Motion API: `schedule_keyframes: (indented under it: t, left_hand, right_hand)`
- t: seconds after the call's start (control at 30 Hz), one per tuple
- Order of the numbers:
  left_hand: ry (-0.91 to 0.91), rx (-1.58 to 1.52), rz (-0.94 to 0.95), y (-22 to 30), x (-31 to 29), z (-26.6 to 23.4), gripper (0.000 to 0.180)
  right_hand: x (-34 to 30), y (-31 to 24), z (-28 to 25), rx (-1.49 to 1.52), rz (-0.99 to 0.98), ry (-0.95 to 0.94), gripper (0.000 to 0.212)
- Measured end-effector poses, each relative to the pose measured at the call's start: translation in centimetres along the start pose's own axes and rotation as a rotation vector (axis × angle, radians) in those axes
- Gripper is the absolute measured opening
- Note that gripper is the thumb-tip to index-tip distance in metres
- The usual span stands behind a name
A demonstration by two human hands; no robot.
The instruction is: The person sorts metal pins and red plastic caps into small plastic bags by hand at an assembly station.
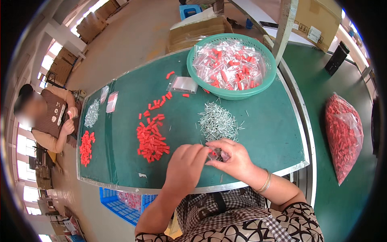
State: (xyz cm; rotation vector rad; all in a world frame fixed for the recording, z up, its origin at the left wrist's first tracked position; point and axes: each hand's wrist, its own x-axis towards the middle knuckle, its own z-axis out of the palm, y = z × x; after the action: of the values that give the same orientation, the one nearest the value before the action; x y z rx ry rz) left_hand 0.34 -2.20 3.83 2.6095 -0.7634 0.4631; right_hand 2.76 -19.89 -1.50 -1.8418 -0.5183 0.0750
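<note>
Close to the table's near edge, my two hands meet over a small clear plastic bag (pixel 214 154) with a bit of red showing in it. My right hand (pixel 238 161) pinches the bag between thumb and fingers, and more crumpled clear plastic shows by its palm. The fingers of my left hand (pixel 185 165) are curled closed, their tips at the bag's left side. Just beyond my hands lies a heap of silver screws (pixel 217 122). To the left is a pile of short red plastic plugs (pixel 152 141), with a few strewn toward the back.
A green basket (pixel 191 74) full of bagged red pieces stands at the back right, beside a stack of flat clear bags (pixel 184 85). Another person (pixel 54 109) works at the left end, near smaller piles. A large bag of red pieces (pixel 342 135) lies on the right-hand table.
</note>
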Motion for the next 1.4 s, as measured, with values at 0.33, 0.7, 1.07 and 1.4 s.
schedule_keyframes:
  t: [0.33,0.7,1.07,1.4]
  left_hand:
    - [0.107,-0.266,-0.291,1.6,-1.1,2.0,0.021]
    - [0.112,-0.602,-0.545,0.2,-2.1,1.7,0.011]
    - [0.043,-0.632,-0.592,0.2,-1.6,1.6,0.009]
    - [0.013,-0.610,-0.522,-0.4,-1.4,1.4,0.007]
  right_hand:
    - [-0.2,0.4,0.5,-0.117,-0.080,0.069,0.052]
    - [-0.2,1.2,0.5,0.285,0.008,0.038,0.009]
    - [-0.4,1.1,0.6,0.372,0.042,0.048,0.005]
    - [-0.5,0.7,0.0,0.386,0.019,0.055,0.003]
